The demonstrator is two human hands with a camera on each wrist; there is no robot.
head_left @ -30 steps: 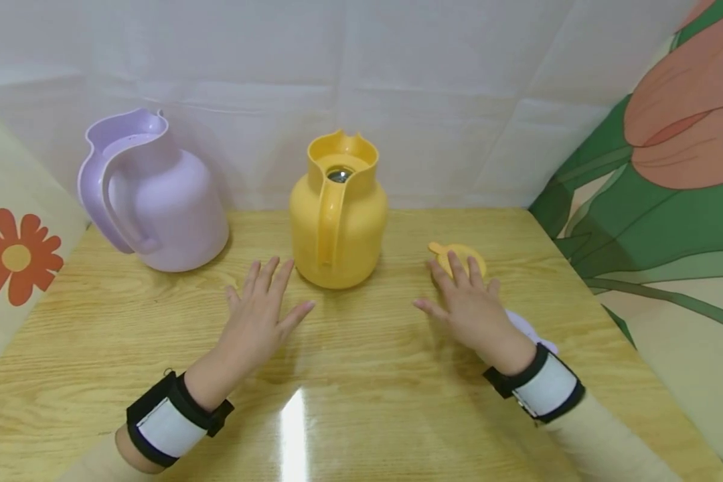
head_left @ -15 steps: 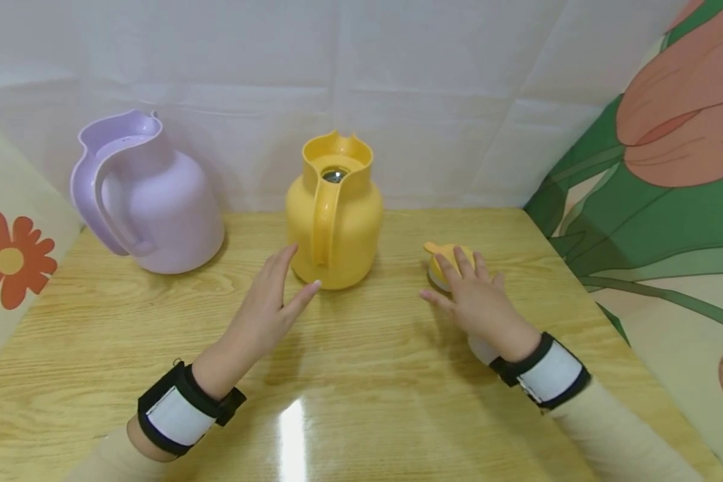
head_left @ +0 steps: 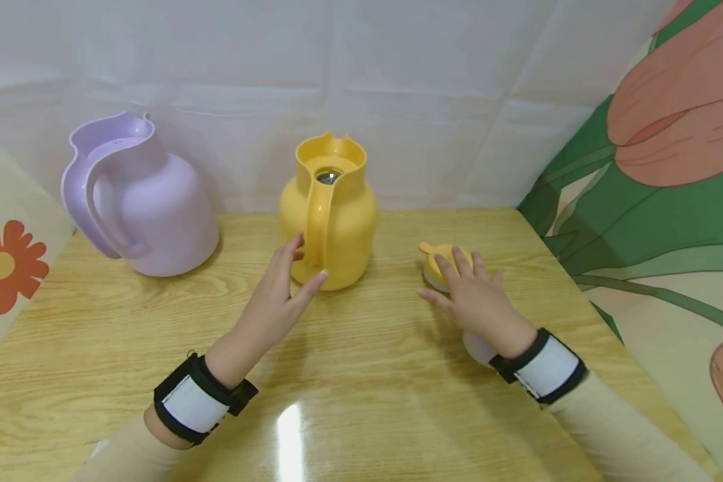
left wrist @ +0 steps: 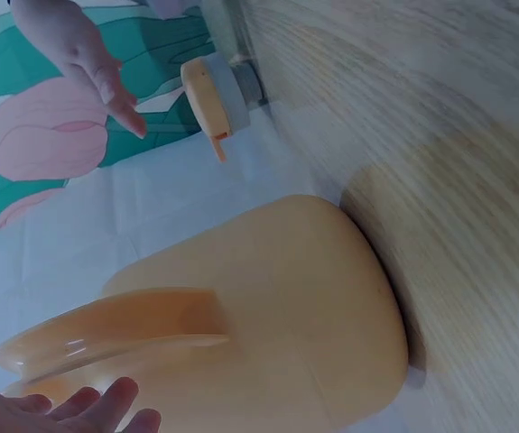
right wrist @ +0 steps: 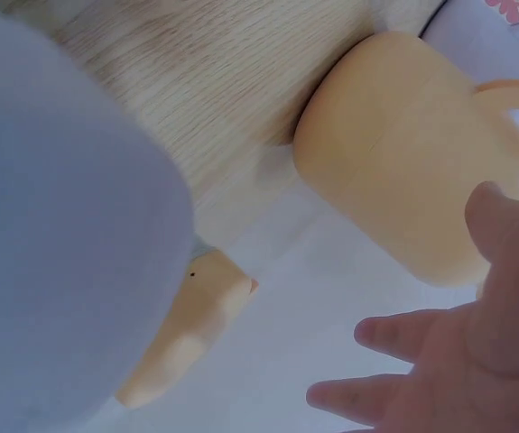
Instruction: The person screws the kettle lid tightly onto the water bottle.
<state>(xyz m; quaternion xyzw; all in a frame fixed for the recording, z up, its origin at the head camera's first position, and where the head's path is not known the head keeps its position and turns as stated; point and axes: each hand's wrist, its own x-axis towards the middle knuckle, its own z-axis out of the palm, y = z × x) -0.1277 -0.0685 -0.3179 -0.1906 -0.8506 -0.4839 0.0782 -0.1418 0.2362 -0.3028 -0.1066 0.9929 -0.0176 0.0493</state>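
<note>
On the counter (head_left: 361, 395), the lilac jug (head_left: 171, 207) stands at left, well apart from the open-mouthed yellow jug (head_left: 357, 224) near centre; the left hand (head_left: 268, 301), loosely parted, gripping nothing, is at that jug's handle (head_left: 318, 224), contact unclear; the right hand (head_left: 480, 304), spread and empty, is over the yellow lid (head_left: 432, 270). A nudge could tip the jug; a glancing touch could send the lid sliding.

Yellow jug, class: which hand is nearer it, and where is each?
Left. The left hand is close beside the jug, by its handle, contact unclear. The right hand is farther off, above the yellow lid to the jug's right.
</note>
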